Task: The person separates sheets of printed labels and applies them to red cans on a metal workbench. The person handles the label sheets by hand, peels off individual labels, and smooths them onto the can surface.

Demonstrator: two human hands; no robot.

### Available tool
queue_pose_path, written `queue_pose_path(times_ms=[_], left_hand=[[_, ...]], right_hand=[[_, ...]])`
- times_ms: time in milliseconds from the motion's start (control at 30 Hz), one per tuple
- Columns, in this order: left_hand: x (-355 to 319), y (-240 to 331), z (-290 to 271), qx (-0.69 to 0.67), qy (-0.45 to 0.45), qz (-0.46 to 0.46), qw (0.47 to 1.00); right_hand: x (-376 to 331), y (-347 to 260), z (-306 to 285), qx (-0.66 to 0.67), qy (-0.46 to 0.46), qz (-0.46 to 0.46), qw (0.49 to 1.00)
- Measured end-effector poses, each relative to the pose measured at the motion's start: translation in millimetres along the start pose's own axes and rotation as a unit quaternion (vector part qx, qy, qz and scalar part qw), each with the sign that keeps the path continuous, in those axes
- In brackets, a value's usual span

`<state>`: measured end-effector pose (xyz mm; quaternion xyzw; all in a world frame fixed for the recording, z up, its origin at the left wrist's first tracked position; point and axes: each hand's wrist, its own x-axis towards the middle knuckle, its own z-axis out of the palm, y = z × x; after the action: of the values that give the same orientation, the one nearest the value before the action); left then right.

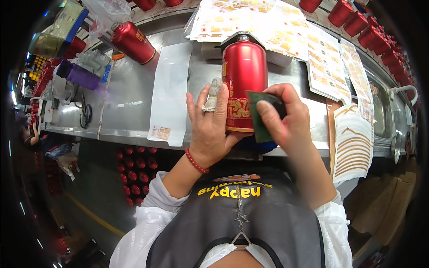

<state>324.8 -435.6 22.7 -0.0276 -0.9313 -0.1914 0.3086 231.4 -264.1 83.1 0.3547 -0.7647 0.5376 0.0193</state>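
Observation:
A red bottle (244,71) with a gold ornament near its base lies on the steel worktable (129,98), its neck pointing away from me. My left hand (210,127) rests against the bottle's left side, fingers apart, one fingertip wrapped in white cloth. My right hand (286,118) grips a dark green flat card (259,118) and presses it against the bottle's lower right side. A red bead bracelet (195,163) circles my left wrist.
Sheets of gold stickers (263,22) lie behind the bottle and along the right. A white backing strip (170,94) lies to the left. Another red bottle (133,42), a purple box (79,76) and scissors (85,114) sit further left. Several red bottles (357,22) stand at the back right.

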Motion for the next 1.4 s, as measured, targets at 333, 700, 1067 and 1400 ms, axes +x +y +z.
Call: queue_pose_path(times_ms=[333,700,1067,1400], left_hand=[[-5.5,-6.4,-0.1,-0.098,-0.033,-0.022,0.994],[30.0,8.6,-0.5,-0.281,-0.019,-0.136,0.95],[31.0,11.6,6.9,-0.312,-0.014,-0.171,0.935],[33.4,14.9,10.1,-0.297,-0.007,-0.179,0.938]], right_hand=[[-25.0,42.1,-10.8,0.193,0.085,0.175,0.962],[-25.4,24.3,-19.6,0.193,-0.034,0.194,0.961],[-22.3,24.5,-15.8,0.208,-0.038,0.178,0.961],[-24.5,29.4,-11.8,0.224,-0.034,0.17,0.959]])
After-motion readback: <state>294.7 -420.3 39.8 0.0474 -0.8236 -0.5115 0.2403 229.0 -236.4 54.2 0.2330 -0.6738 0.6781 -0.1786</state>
